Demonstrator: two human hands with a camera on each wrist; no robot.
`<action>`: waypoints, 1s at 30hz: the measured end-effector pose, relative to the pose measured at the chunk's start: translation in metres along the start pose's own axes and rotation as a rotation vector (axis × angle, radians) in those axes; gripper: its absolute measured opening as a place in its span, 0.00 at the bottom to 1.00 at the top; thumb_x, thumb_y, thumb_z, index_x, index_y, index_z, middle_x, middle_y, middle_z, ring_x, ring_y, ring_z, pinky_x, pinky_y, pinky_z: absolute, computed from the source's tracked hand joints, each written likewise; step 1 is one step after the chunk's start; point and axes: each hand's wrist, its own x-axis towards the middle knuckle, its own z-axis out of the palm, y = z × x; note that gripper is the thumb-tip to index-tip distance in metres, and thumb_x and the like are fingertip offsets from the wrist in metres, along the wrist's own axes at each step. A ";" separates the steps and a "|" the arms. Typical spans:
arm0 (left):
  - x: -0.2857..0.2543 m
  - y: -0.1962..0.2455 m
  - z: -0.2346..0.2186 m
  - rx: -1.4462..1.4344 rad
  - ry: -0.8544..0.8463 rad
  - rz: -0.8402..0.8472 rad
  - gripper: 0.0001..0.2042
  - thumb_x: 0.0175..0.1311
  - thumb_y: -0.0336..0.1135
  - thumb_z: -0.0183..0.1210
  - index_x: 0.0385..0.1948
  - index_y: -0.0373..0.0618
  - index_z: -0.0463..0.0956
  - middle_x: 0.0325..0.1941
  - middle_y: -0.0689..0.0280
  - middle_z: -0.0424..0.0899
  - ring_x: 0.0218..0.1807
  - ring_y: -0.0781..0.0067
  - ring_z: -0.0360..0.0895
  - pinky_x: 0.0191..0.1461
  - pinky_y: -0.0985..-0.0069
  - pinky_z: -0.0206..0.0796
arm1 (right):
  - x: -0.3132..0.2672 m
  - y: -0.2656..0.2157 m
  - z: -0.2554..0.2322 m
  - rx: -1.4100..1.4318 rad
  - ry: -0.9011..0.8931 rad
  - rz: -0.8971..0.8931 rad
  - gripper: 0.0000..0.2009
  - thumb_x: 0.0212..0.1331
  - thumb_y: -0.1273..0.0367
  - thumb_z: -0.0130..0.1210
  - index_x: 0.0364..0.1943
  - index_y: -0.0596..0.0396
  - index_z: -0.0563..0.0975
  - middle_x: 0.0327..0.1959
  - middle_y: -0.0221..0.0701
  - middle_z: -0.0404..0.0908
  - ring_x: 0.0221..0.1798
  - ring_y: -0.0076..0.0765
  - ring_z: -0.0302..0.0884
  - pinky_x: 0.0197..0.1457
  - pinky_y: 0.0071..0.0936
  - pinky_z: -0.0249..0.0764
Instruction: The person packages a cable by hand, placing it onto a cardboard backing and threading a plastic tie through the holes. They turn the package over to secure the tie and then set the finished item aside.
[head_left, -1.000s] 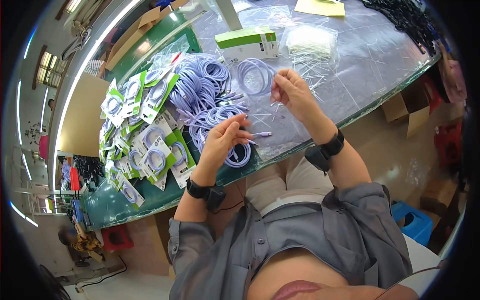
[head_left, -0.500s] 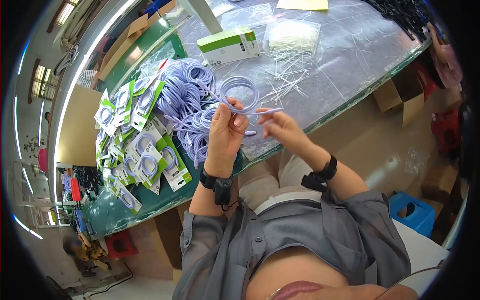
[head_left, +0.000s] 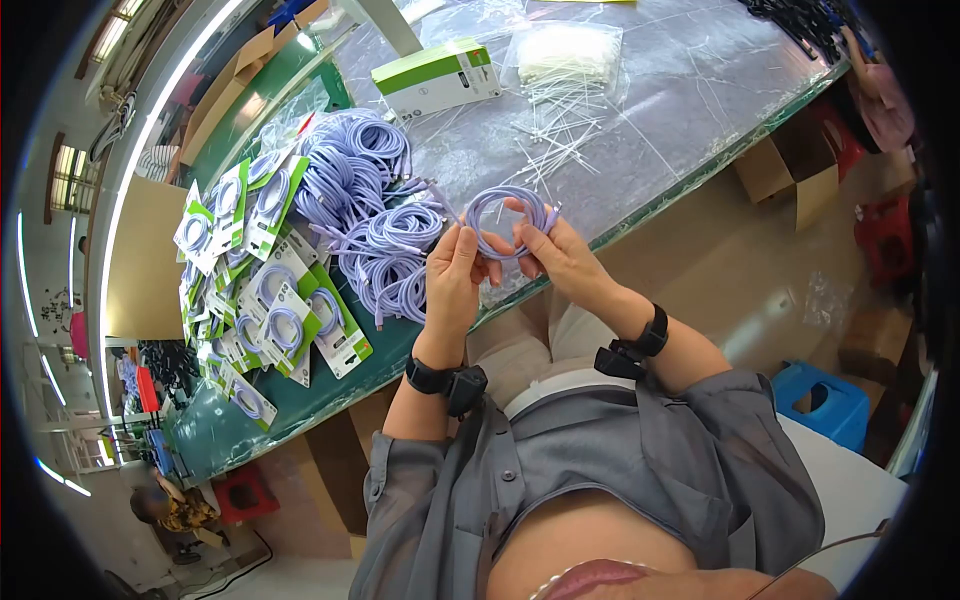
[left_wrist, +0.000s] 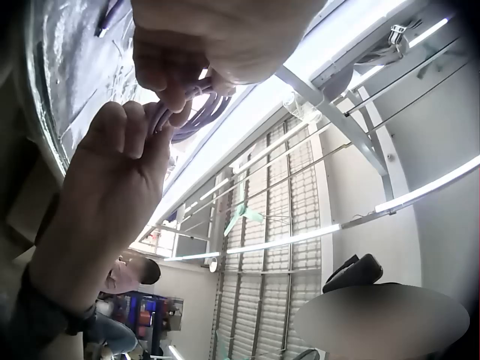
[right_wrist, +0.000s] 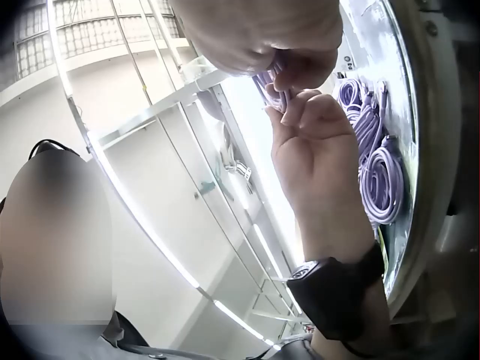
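A coiled lilac cable (head_left: 508, 192) is held up in front of the body, above the table's near edge. My right hand (head_left: 572, 262) grips the coil's right side, fingers curled through the loop and thumb over it. At the coil's lower left, my left hand (head_left: 453, 280) pinches the cable between thumb and fingers. In the left wrist view the coil (left_wrist: 201, 118) shows between both hands, partly hidden by the fingers. A pile of lilac cable coils (head_left: 385, 250) lies on the table just beyond the left hand.
Carded cables in white and green packaging (head_left: 285, 325) are heaped at left. Behind stands a green-and-white box of cards (head_left: 440, 85), beside a bag of white ties (head_left: 568, 55) with loose ties (head_left: 560, 135) spilling out. The table edge (head_left: 690, 180) runs diagonally at right.
The coil passed from the right hand to the left, the right hand handled its loose end, and now both hands hold it. The coil has come nearer the body.
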 end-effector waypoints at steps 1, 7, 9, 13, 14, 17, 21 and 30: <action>-0.001 0.003 -0.001 -0.001 0.001 -0.004 0.15 0.73 0.40 0.41 0.49 0.38 0.69 0.32 0.62 0.81 0.21 0.82 0.70 0.25 0.86 0.63 | 0.001 0.000 -0.002 0.014 -0.031 0.028 0.19 0.70 0.64 0.42 0.61 0.57 0.62 0.32 0.22 0.67 0.25 0.15 0.62 0.28 0.15 0.62; -0.004 0.007 0.005 0.112 0.039 -0.100 0.17 0.73 0.41 0.41 0.49 0.36 0.70 0.34 0.63 0.80 0.21 0.83 0.70 0.25 0.87 0.62 | 0.004 0.009 -0.005 -0.165 -0.010 -0.019 0.13 0.70 0.65 0.42 0.51 0.57 0.68 0.27 0.23 0.67 0.23 0.16 0.63 0.25 0.16 0.62; -0.003 0.007 0.003 0.109 0.014 -0.108 0.18 0.74 0.40 0.40 0.51 0.34 0.69 0.35 0.62 0.79 0.21 0.80 0.69 0.25 0.85 0.62 | 0.006 0.009 -0.011 -0.106 -0.058 0.020 0.12 0.70 0.64 0.42 0.49 0.57 0.68 0.26 0.23 0.67 0.23 0.16 0.63 0.26 0.16 0.62; 0.001 0.009 -0.002 0.028 -0.044 -0.184 0.18 0.74 0.41 0.40 0.48 0.34 0.70 0.34 0.63 0.77 0.21 0.78 0.69 0.25 0.85 0.62 | 0.013 0.006 -0.031 0.183 -0.185 0.202 0.12 0.70 0.63 0.43 0.48 0.56 0.69 0.28 0.24 0.67 0.24 0.19 0.64 0.27 0.16 0.62; 0.002 0.012 0.000 0.028 -0.063 -0.196 0.18 0.73 0.41 0.40 0.47 0.34 0.71 0.34 0.63 0.77 0.21 0.78 0.69 0.25 0.84 0.62 | 0.013 0.004 -0.032 0.186 -0.183 0.213 0.11 0.70 0.63 0.43 0.47 0.55 0.69 0.29 0.25 0.68 0.24 0.19 0.63 0.28 0.16 0.61; 0.009 0.009 -0.001 0.052 -0.072 -0.209 0.16 0.73 0.40 0.41 0.47 0.35 0.71 0.35 0.62 0.78 0.21 0.78 0.70 0.24 0.85 0.63 | 0.013 0.001 -0.034 0.429 -0.246 0.198 0.10 0.70 0.64 0.43 0.46 0.54 0.70 0.29 0.24 0.68 0.24 0.18 0.60 0.28 0.16 0.59; 0.016 0.014 0.013 0.242 -0.037 -0.152 0.14 0.73 0.35 0.41 0.51 0.37 0.66 0.38 0.60 0.78 0.21 0.79 0.73 0.25 0.85 0.66 | 0.011 0.010 -0.037 0.651 -0.218 0.177 0.09 0.69 0.63 0.45 0.44 0.52 0.69 0.32 0.23 0.69 0.24 0.16 0.58 0.29 0.15 0.57; 0.033 0.023 0.017 0.039 -0.189 -0.399 0.11 0.72 0.32 0.42 0.49 0.39 0.66 0.41 0.60 0.77 0.25 0.77 0.75 0.30 0.82 0.69 | 0.025 -0.009 -0.067 0.447 -0.189 0.222 0.11 0.70 0.60 0.42 0.41 0.51 0.70 0.25 0.20 0.65 0.18 0.12 0.49 0.21 0.13 0.52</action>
